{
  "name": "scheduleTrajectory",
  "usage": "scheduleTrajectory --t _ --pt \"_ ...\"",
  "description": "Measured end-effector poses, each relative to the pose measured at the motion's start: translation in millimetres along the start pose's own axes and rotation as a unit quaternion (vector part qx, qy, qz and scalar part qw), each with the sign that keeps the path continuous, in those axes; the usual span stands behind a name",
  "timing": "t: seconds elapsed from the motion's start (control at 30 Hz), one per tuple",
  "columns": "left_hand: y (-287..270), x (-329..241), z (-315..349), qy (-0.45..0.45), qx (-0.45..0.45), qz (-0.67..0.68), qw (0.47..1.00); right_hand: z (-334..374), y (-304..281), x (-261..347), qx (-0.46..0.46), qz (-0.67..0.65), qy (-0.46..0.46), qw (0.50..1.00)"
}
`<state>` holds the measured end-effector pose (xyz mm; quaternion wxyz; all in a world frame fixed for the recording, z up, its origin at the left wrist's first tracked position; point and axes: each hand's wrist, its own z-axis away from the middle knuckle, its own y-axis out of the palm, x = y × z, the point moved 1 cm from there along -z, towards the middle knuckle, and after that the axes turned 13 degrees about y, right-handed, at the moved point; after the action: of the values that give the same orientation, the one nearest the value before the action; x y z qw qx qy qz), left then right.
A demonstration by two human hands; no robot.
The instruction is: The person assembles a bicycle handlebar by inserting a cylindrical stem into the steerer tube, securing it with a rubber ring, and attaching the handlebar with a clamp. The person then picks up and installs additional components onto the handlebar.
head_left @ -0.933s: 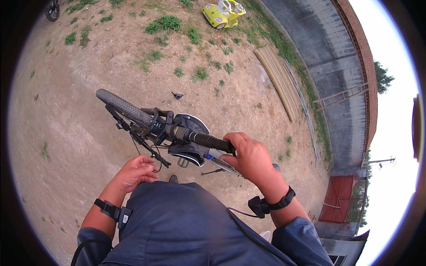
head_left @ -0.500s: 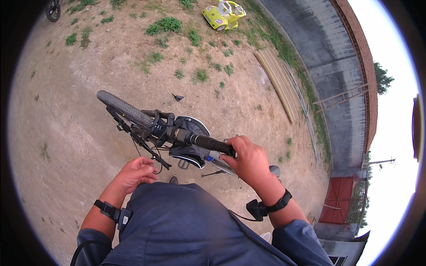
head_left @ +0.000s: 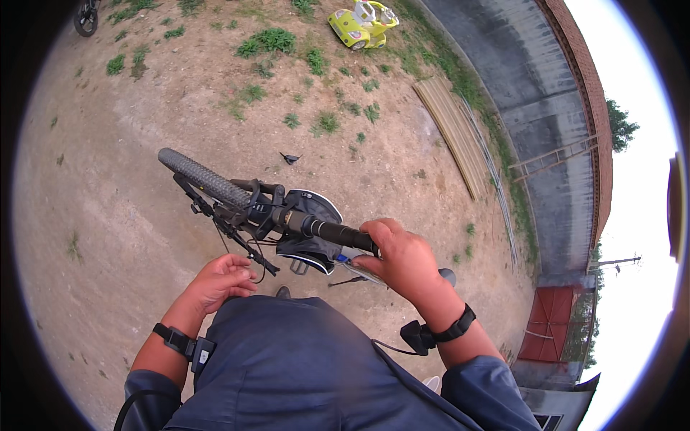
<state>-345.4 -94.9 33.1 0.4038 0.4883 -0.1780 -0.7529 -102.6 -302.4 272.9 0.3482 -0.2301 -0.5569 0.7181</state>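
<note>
A black bicycle stands on bare dirt below me, its knobby front tyre turned to the left. My right hand is closed around the right end of the black handlebar. My left hand sits with fingers curled at the left side of the bar, by the brake lever and cables; the grip itself is hidden under it. A black bag with white trim hangs under the bar. Both wrists wear black straps with small devices.
A yellow toy car sits on the far grass patches. A stack of long planks lies along a grey wall on the right. A red gate stands at lower right. Another wheel shows at top left.
The bicycle and both hands stay nearly in place. My right hand has shifted slightly along the handlebar end; my left hand holds its spot.
</note>
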Motion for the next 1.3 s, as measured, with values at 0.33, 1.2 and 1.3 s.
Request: scheduleTrajectory --t 0.33,1.2,1.3 --pt "-0.1 1.2 2.8 0.009 -0.005 -0.001 1.000 -9.0 6.9 -4.7 0.023 0.015 0.005 1.000" --pt "1.7 4.2 0.4 -0.002 -0.011 -0.016 1.000 4.9 18.9 -21.0 -0.056 -0.083 0.003 0.995" --pt "2.1 3.4 0.4 0.001 -0.011 -0.021 1.000 1.9 24.9 -22.0 -0.041 -0.140 0.030 0.989"
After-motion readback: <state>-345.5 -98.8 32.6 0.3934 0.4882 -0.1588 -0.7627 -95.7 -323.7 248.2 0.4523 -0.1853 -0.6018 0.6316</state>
